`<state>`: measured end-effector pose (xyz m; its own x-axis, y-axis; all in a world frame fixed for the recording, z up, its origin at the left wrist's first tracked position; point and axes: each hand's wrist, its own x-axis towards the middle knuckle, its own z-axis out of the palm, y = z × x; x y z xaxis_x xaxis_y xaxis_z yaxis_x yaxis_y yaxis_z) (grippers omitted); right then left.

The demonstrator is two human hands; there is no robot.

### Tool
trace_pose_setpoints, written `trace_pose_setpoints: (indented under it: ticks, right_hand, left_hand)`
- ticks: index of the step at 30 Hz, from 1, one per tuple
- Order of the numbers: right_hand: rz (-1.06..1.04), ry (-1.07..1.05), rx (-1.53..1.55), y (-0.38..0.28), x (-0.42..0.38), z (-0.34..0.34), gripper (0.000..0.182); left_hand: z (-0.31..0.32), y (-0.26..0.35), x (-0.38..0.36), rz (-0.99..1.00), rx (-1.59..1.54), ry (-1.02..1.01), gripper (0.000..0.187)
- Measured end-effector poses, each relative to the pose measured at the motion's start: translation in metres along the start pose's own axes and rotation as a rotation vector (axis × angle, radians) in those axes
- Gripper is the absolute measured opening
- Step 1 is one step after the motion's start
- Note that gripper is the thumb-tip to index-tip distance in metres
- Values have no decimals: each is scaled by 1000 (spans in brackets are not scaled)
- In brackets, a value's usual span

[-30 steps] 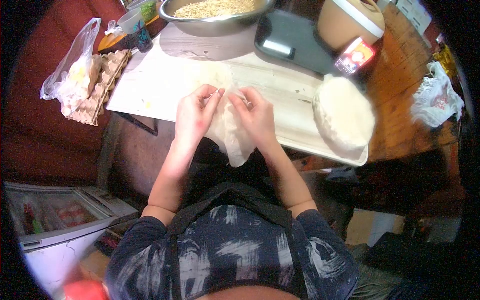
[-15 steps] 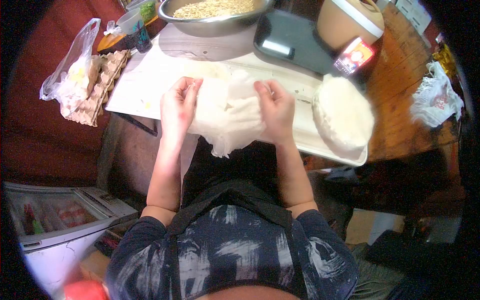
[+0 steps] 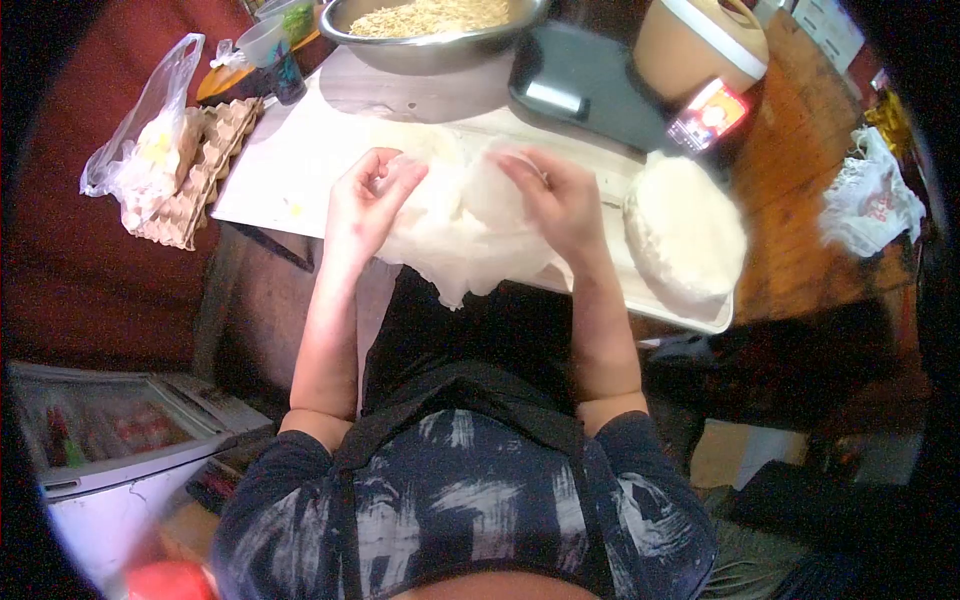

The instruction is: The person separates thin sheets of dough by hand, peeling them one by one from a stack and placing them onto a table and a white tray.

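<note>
A thin, limp, whitish wrapper sheet (image 3: 455, 245) hangs over the near edge of the white board (image 3: 300, 190), its lower end ragged. My left hand (image 3: 372, 200) pinches its left side between thumb and fingers. On the other side, my right hand (image 3: 560, 200) has thumb and fingertips closed on a translucent upper part of the sheet. Glare hides the exact edges between the hands. To the right of my right hand lies a thick, round stack of pale wrappers (image 3: 685, 228), apart from the hand.
Behind the board stands a metal bowl (image 3: 435, 40) of pale shredded food. A dark flat case (image 3: 590, 90), a lit phone (image 3: 709, 116) and a tan container (image 3: 700, 45) are at back right. Egg trays (image 3: 215, 150) and a plastic bag (image 3: 150, 130) sit left.
My right hand has shifted slightly right and turned its fingers inward, lifting a translucent part of the sheet. My left fingers have also turned inward. The sheet's hanging end has moved slightly.
</note>
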<state>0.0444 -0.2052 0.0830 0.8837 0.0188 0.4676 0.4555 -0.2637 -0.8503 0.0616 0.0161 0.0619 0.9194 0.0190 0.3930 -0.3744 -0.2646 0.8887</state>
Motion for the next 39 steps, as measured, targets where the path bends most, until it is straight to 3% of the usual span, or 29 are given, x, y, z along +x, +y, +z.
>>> trace_pose_setpoints:
  ticks: [3, 6, 10, 12, 14, 16, 17, 18, 19, 20, 22, 23, 26, 29, 35, 39]
  right_hand:
    - [-13, -50, -41, -11, 11, -7, 21]
    - [-42, -29, 6, -28, 18, -16, 21]
    - [95, 50, 4, -19, 25, -34, 24]
    - [94, 141, -224, 12, 35, -35, 27]
    - [136, 137, -217, 37, 28, -30, 29]
    - [43, 188, -735, 65, 17, -27, 37]
    - [-114, 144, -777, 74, 7, -31, 54]
    - [-106, 137, -776, 69, -6, -30, 54]
    - [-203, 31, -712, 61, -19, -29, 57]
    - [-300, -71, -644, 52, -32, -29, 59]
    - [-308, -154, -624, 36, -56, -25, 61]
    - [-328, -226, -605, 31, -64, -23, 63]
    - [-312, -180, -681, 39, -85, -8, 62]
    - [-337, -70, -674, 51, -94, 13, 57]
    - [-363, 36, -712, 45, -93, 23, 45]
    - [-425, 74, -728, 46, -86, 19, 27]
  left_hand:
    - [-1, 3, 6, -11, 55, -46, 22]
    - [-2, 19, 16, 0, -152, -26, 26]
    - [3, 18, 41, 59, 85, -21, 26]
    - [20, -10, 60, 238, 273, -45, 30]
    - [31, -31, 60, 305, 380, -28, 32]
    - [38, -31, 55, 387, 486, -14, 35]
    - [36, -27, 46, 430, 485, -34, 36]
    - [33, -22, 33, 463, 484, -57, 37]
    - [28, -14, 18, 350, 373, -210, 46]
    - [22, -10, 4, 338, 374, -211, 46]
    - [14, -4, -22, 463, 320, -525, 59]
    - [12, -1, -34, 501, 371, -511, 64]
    - [15, -8, -60, 513, 427, -502, 67]
    - [27, -26, -72, 506, 404, -241, 54]
    - [38, -29, -73, 553, 498, -185, 45]
    - [38, -34, -68, 552, 510, -160, 43]
